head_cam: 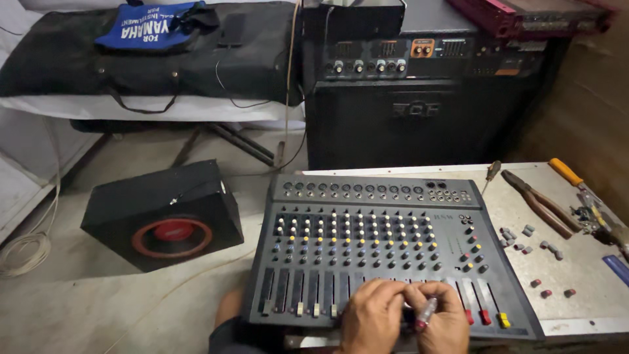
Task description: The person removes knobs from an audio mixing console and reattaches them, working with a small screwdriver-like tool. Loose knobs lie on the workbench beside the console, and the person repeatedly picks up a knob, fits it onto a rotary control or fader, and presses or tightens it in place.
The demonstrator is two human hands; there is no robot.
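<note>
Hands are working at the front fader row of the grey mixer (pixel 386 249) on the counter (pixel 576 262): left hand (pixel 372 318) pinching a fader, right hand (pixel 444 318) grasping a pen-like tool (pixel 426 313), while pulled caps (pixel 534 252) are lying loose beside pliers (pixel 537 202), several faders apparently already bare.

Bare tabletop (pixel 590 275) right of the mixer (pixel 380 249) — loose caps (pixel 524 239) scattered; pliers (pixel 540 203) beyond.
</note>
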